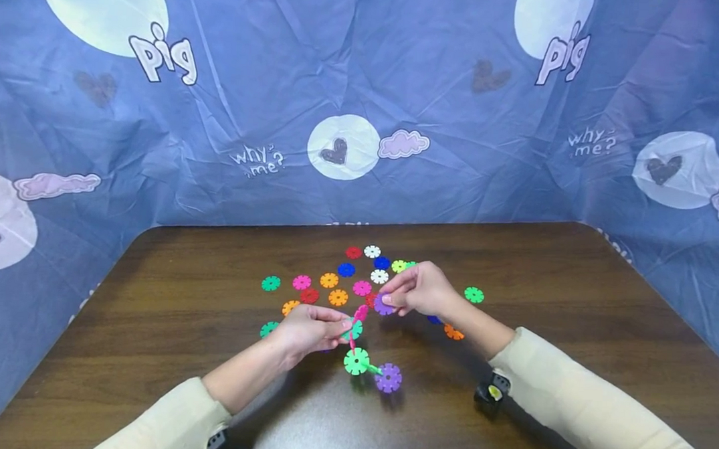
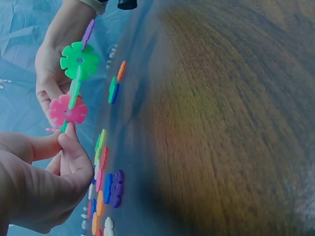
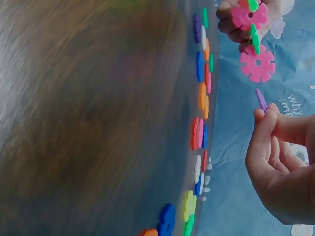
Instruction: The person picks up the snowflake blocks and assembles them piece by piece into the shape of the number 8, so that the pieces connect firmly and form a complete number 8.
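Observation:
My left hand (image 1: 306,331) pinches a teal notched disc (image 1: 356,329) in a chain of interlocking plastic flower discs. A pink disc (image 3: 258,64) forms the chain's far end, and below the fingers hang another pink disc (image 2: 68,111), a light green disc (image 1: 356,362), a smaller-looking green one seen edge-on (image 2: 75,88), and a purple disc (image 1: 388,378) at the bottom. Between thumb and fingertips my right hand (image 1: 421,291) holds a loose purple disc (image 3: 261,100). Its edge points at the end pink disc, with a small gap between them in the right wrist view.
Loose discs in several colours lie spread on the brown wooden table (image 1: 170,290) behind the hands, among them an orange disc (image 1: 329,281), a white disc (image 1: 372,252) and a green disc (image 1: 473,294). A blue printed cloth (image 1: 232,98) hangs around the table's back and sides.

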The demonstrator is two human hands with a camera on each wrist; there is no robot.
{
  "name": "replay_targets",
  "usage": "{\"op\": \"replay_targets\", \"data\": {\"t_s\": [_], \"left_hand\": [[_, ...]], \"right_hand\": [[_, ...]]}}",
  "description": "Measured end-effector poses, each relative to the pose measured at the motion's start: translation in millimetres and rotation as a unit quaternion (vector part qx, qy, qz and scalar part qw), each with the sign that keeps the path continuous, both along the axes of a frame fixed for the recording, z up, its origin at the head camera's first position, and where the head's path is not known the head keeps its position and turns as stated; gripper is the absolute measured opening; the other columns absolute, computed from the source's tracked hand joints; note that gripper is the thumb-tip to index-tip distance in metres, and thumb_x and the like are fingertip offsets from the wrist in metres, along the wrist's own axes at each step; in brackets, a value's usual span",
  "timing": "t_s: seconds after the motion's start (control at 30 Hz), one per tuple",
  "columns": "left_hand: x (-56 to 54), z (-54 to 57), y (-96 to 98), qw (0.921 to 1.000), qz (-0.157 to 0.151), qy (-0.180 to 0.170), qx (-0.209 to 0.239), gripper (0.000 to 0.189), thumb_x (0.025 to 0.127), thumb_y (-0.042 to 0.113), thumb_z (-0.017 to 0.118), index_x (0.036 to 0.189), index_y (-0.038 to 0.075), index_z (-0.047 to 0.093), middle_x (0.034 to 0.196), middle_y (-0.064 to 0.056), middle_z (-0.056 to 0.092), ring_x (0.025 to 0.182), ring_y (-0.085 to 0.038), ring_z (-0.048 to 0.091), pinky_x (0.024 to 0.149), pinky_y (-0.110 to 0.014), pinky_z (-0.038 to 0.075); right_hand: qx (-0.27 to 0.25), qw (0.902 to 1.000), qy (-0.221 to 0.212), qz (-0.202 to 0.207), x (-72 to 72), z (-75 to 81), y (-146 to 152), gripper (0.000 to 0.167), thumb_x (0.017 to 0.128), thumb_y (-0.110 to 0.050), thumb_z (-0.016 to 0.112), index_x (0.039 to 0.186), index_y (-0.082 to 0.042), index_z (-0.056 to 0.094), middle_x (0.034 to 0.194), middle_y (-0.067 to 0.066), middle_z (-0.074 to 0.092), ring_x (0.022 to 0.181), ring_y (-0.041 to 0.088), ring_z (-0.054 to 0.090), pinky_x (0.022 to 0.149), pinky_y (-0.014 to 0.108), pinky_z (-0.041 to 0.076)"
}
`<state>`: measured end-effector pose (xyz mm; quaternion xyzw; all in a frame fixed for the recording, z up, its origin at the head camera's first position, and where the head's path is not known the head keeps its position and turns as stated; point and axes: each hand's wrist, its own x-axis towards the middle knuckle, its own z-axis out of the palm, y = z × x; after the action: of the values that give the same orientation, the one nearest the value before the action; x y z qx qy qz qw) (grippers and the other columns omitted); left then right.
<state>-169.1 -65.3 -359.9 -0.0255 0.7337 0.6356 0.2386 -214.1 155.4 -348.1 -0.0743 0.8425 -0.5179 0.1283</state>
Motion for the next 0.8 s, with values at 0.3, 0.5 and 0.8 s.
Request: {"op": "replay_targets", "data": {"t_s": [0.3,0.5,0.8], "left_hand": [[-0.4,0.0,2.0,0.9998,-0.001,0.014,-0.017,0.027,0.091,0.011,0.065,0.112,-0.007,0.067,0.073,0.005,0.072,0.063,-0.003,0.062,0.061,-0.015,0.049],[1.2,2.0,3.6,0.9986,-0.007,0.03,-0.044,0.022,0.089,0.009,0.067,0.105,-0.006,0.07,0.069,0.004,0.071,0.06,-0.004,0.059,0.06,-0.017,0.049],[4.3,3.5,8.1,0.9954,0.014,0.061,-0.073,0.017,0.084,0.004,0.071,0.097,-0.007,0.073,0.071,0.001,0.073,0.062,-0.005,0.058,0.061,-0.021,0.049]], "right_hand": [[-0.014,0.999,-0.033,0.026,0.0,2.0,-2,0.019,0.081,-0.004,0.075,0.096,0.007,0.073,0.078,0.011,0.076,0.056,0.009,0.064,0.063,0.033,0.06],[0.006,0.9976,-0.011,0.068,2.6,3.1,-4,0.016,0.08,-0.004,0.075,0.093,0.005,0.074,0.077,0.009,0.076,0.056,0.004,0.058,0.057,0.025,0.054],[0.004,0.9983,-0.022,0.054,9.8,-1.3,-8,0.014,0.079,-0.004,0.075,0.091,0.005,0.074,0.072,0.009,0.075,0.055,0.005,0.057,0.055,0.025,0.052]]}}
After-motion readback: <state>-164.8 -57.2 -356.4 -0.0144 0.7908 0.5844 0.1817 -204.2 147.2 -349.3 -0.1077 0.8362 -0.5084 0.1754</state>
